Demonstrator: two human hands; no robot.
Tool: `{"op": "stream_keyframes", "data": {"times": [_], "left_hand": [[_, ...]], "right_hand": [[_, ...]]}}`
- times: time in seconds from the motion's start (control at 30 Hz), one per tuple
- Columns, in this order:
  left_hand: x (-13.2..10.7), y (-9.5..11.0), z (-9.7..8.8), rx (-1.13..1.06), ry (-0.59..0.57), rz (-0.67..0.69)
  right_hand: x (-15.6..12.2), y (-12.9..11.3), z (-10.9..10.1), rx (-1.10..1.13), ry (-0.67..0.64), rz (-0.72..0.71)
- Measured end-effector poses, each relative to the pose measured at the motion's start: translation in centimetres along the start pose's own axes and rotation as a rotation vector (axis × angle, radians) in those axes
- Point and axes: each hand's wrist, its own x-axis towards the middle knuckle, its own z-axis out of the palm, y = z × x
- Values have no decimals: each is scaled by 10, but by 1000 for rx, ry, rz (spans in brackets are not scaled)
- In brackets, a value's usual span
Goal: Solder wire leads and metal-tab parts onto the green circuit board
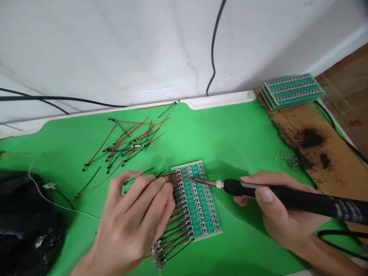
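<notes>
My right hand (283,209) grips a black-handled soldering iron (253,188). The iron's tip touches or hovers just over the upper part of a green circuit board (198,199) lying on the green mat. Rows of silvery solder joints run down that board. Red and black wires (179,226) stick out along its left side, many joined to the first row. With fingers pinched together, my left hand (135,218) holds a red wire (176,176) at the board's upper left; the wire's far end is hidden under the hand. Beneath my left wrist lies a coil of thin silvery wire (156,253), probably solder.
Loose red and black wires (129,142) with small black ends lie behind my left hand. A black plastic bag (25,222) sits at left. Several similar boards (293,92) are stacked on scorched cardboard (324,153) at right, near solder crumbs (290,161). A white wall stands behind.
</notes>
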Motion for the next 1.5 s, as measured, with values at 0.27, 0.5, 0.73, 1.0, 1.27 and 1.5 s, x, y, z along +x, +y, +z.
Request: {"op": "stream_keyframes", "data": {"times": [0.27, 0.5, 0.73, 1.0, 1.27, 1.5], "left_hand": [[1, 1, -1, -4, -9, 1], [1, 0, 0, 23, -21, 2], [1, 1, -2, 35, -24, 7], [3, 1, -1, 52, -24, 12], [2, 0, -2, 52, -31, 12], [3, 0, -2, 38, -42, 5]], "right_hand": [[2, -2, 2, -7, 4, -7], [2, 0, 2, 0, -1, -28], [2, 1, 1, -2, -17, -41], [3, 2, 0, -3, -15, -47], [0, 2, -2, -21, -27, -60], [-4, 6, -4, 24, -35, -87]]}}
